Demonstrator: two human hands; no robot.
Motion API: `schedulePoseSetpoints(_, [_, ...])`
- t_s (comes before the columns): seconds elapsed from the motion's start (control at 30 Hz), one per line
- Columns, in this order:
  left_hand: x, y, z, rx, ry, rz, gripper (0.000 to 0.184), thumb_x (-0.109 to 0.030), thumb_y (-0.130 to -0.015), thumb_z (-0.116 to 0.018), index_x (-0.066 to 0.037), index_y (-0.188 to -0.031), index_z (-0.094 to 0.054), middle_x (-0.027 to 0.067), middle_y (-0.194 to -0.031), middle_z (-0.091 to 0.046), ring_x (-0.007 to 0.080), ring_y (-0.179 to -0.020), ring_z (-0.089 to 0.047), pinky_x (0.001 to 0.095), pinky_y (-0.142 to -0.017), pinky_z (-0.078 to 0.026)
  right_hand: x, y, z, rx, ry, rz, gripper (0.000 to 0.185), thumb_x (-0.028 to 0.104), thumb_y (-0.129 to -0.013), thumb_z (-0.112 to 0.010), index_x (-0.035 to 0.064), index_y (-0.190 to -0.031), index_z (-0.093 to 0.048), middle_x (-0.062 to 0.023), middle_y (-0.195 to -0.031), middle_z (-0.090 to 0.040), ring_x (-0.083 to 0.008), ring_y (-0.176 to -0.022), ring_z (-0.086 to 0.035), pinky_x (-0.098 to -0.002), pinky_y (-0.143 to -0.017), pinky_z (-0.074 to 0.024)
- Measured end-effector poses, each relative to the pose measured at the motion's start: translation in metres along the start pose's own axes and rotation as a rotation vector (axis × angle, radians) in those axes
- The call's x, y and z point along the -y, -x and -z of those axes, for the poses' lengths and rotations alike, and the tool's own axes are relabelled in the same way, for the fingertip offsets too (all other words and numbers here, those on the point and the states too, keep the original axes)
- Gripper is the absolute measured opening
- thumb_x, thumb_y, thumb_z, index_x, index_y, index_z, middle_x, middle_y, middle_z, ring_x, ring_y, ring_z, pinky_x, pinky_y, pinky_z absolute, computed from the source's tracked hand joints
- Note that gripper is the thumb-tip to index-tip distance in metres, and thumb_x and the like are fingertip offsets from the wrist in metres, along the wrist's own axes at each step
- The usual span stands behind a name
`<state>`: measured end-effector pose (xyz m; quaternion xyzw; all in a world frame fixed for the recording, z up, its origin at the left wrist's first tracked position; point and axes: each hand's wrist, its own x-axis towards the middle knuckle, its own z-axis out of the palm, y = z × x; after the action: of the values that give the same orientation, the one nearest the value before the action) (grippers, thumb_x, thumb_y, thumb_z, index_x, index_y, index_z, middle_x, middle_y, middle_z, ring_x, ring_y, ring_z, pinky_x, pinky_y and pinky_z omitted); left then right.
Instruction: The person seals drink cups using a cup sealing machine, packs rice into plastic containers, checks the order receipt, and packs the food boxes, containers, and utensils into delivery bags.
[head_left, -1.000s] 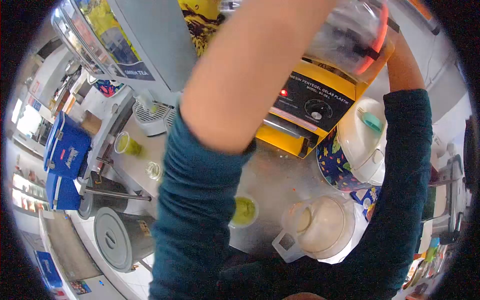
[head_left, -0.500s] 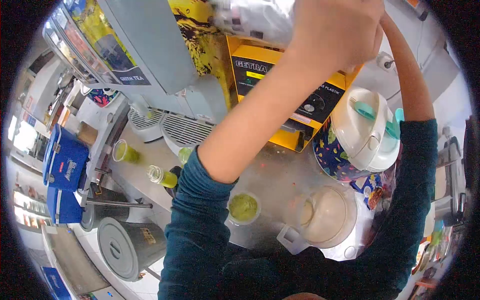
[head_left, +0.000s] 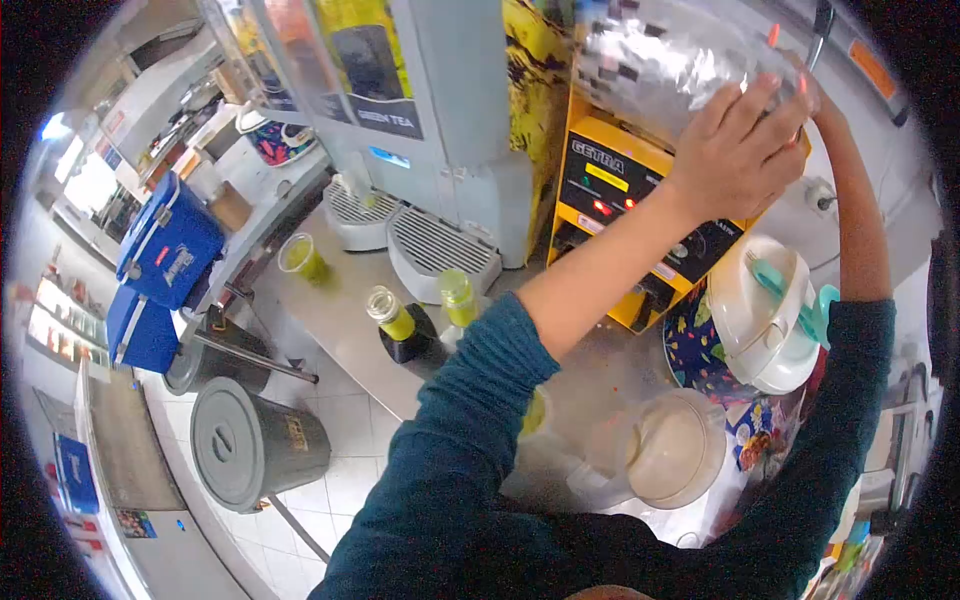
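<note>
My left hand rests with fingers spread on a shiny roll of clear plastic film. The roll sits on top of a yellow GETRA machine with lit red indicators. From the right, my other arm reaches up behind the roll's end; my right hand is mostly hidden behind the left, so its fingers cannot be made out. Under my left forearm, a cup of green drink is partly covered by the sleeve.
Left of the machine stands a drink dispenser. On the metal counter are green-drink cups, a small glass bottle, a cream pitcher and a patterned rice container. Lidded bins stand on the floor.
The view has swung left, so everything sits farther right. My left hand, closed and blurred before, now has its fingers spread on the film roll. The machine's red lights now show.
</note>
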<state>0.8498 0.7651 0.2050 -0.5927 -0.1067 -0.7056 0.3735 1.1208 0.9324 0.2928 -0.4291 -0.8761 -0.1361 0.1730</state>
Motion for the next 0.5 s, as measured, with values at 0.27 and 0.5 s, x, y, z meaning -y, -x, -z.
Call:
schedulePoseSetpoints(0.27, [-0.004, 0.011, -0.02, 0.253, 0.148, 0.197, 0.02, -0.017, -0.071, -0.049, -0.006, -0.087, -0.055, 0.0199, -0.114, -0.045, 0.0355, -0.1, -0.046, 0.0486, -0.077, -0.04, -0.085, -0.063, 0.08, -0.928, 0.03, 0.022, 0.031, 0.028, -0.08, -0.047, 0.001, -0.094, -0.048, -0.0156, -0.097, -0.046, -0.028, -0.093, -0.04, -0.0376, -0.08, -0.0292])
schedulePoseSetpoints(0.5, [-0.004, 0.012, -0.02, -0.025, 0.101, 0.003, 0.016, -0.02, -0.062, -0.054, -0.009, -0.074, -0.055, 0.0156, -0.109, -0.048, 0.0338, -0.104, -0.043, 0.0465, -0.086, -0.033, 0.011, -0.042, 0.142, -0.889, -1.158, -0.425, 0.046, 0.048, -0.084, -0.025, 0.0118, -0.061, -0.042, -0.0028, -0.053, -0.042, -0.0152, -0.051, -0.04, -0.0299, -0.043, -0.0323])
